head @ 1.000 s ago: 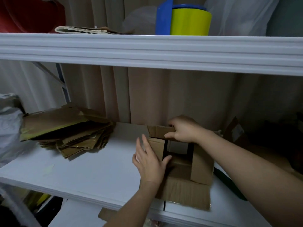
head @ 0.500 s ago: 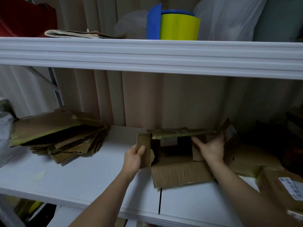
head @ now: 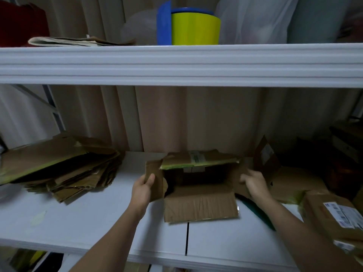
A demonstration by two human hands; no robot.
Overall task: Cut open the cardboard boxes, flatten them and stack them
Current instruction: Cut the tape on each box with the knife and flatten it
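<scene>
Gripping the side flaps, the left hand (head: 144, 188) pinches one and the right hand (head: 255, 183) seems to curl round the other, though it is dim there. Between them the opened box (head: 200, 193) lies on the white shelf (head: 98, 218), not yet flat. Leftward, a stack of flattened cardboard (head: 59, 169) waits; at right, a sealed parcel (head: 332, 218) remains uncut.

Head view, forward-down, near shelf (head: 78, 222)
</scene>
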